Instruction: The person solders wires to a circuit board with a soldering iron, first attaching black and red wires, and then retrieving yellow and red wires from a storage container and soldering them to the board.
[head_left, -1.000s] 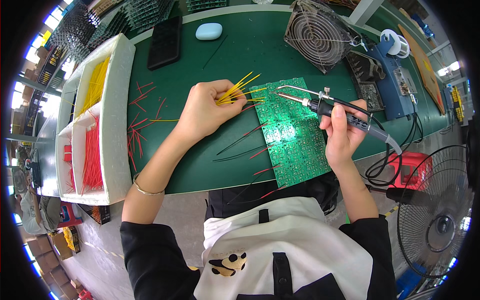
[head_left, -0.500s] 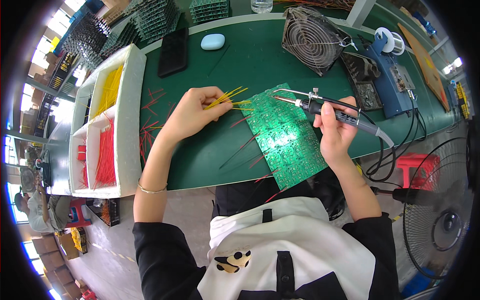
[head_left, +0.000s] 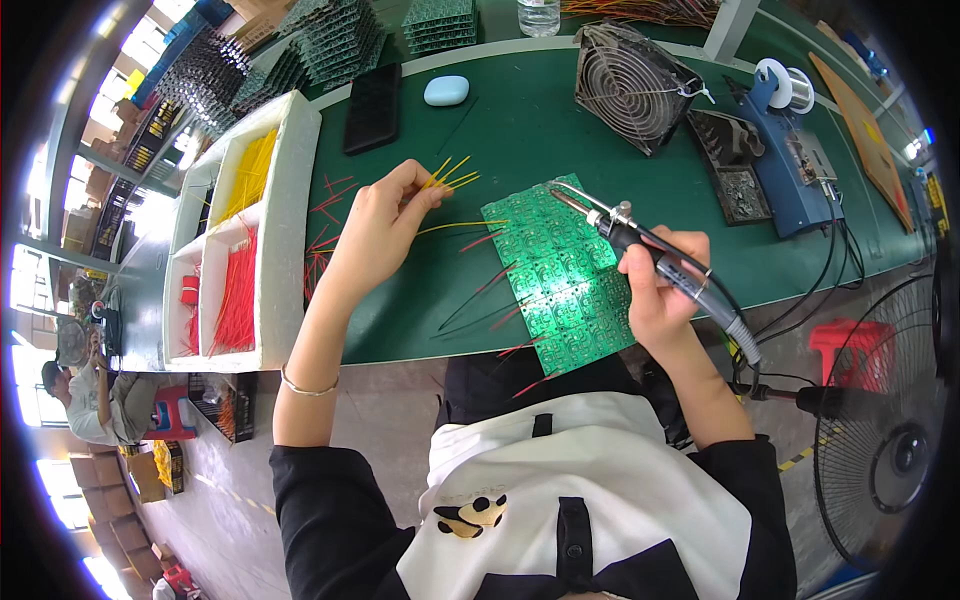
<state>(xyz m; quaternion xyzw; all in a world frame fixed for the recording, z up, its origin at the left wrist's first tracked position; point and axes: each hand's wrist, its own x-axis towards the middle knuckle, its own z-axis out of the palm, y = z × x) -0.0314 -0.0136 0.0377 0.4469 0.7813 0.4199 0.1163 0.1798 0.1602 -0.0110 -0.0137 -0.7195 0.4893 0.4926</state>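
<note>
My left hand pinches a few thin yellow wires, their ends fanning out to the right. Left of the board's upper edge, it hovers apart from it. In my right hand is a soldering iron with a thin metal guide tube along its tip. The tip points up and left over the top of a green circuit board panel. One yellow wire reaches from the board's left edge toward my left hand. Several red and black wires stick out along that same edge.
A white foam box with yellow and red wires stands at left, loose red wires beside it. Behind are a phone, a pale blue case and a square fan. A blue soldering station with a solder spool is at right.
My left hand has drawn back from the board with its yellow wires, and one yellow wire now stays at the board's edge. The soldering iron has tilted more steeply, its handle lower.
</note>
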